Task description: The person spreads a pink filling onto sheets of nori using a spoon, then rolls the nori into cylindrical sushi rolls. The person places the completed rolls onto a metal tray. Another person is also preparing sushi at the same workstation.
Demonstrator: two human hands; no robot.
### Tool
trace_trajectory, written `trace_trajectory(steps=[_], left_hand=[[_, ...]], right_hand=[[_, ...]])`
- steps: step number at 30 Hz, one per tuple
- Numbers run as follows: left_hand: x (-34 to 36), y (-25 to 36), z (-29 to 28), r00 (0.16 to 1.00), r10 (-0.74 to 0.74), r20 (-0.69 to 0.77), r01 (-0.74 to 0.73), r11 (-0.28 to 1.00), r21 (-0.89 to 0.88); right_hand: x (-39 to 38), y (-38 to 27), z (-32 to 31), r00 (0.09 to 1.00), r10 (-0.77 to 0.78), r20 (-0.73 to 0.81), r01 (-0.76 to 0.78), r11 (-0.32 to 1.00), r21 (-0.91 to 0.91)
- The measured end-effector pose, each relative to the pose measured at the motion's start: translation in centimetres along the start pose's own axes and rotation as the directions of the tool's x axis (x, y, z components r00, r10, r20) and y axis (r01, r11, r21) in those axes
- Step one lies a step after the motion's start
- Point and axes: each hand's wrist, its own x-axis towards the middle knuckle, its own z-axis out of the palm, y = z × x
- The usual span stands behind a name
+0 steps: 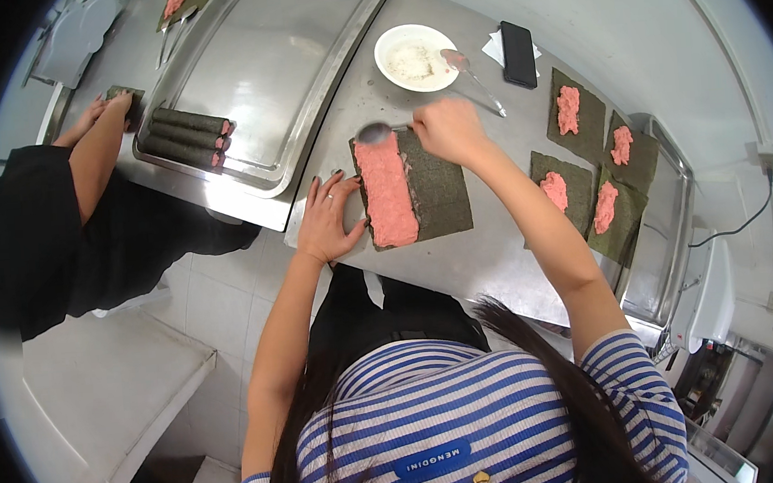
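A dark green seaweed sheet (445,202) lies flat on the steel table in front of me. Pink minced paste (389,200) covers a broad band along its left part. My right hand (449,131) is closed round the handle of a metal spoon (374,133), whose bowl rests at the far end of the paste. At the sheet's left edge my left hand (331,217) has its fingers spread, with the fingertips touching or close to the edge.
A white bowl (387,52) with pale residue stands beyond the sheet, a paste-smeared spoon (475,78) against its rim. Right of it lies a black phone (518,54). Several paste-topped seaweed sheets (584,131) lie rightward. Leftward, a tray (269,78) holds seaweed rolls (186,137); a co-worker's hands (104,114) are beyond.
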Motion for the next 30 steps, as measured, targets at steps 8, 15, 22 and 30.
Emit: trace_trajectory(steps=[8,15,22,30], left_hand=[[0.1,0.0,0.0,1.0,0.015,-0.003,-0.015,1.0,-0.005],[-0.1,-0.1,-0.1,1.0,0.014,0.006,-0.014,1.0,-0.013],[0.1,-0.1,-0.1,1.0,0.017,-0.009,-0.017,1.0,-0.02],[0.1,0.0,-0.1,1.0,0.02,-0.013,-0.02,1.0,-0.023]], right_hand=[[-9.0,-1.6,0.3,0.967,-0.04,0.252,0.018,0.996,0.088],[-3.1,0.9,1.5,0.983,0.043,0.178,-0.045,0.999,0.01],[1.8,2.7,0.7,0.995,0.096,0.01,-0.096,0.995,-0.01],[-2.5,1.6,-0.8,0.973,0.04,0.226,-0.046,0.999,0.019]])
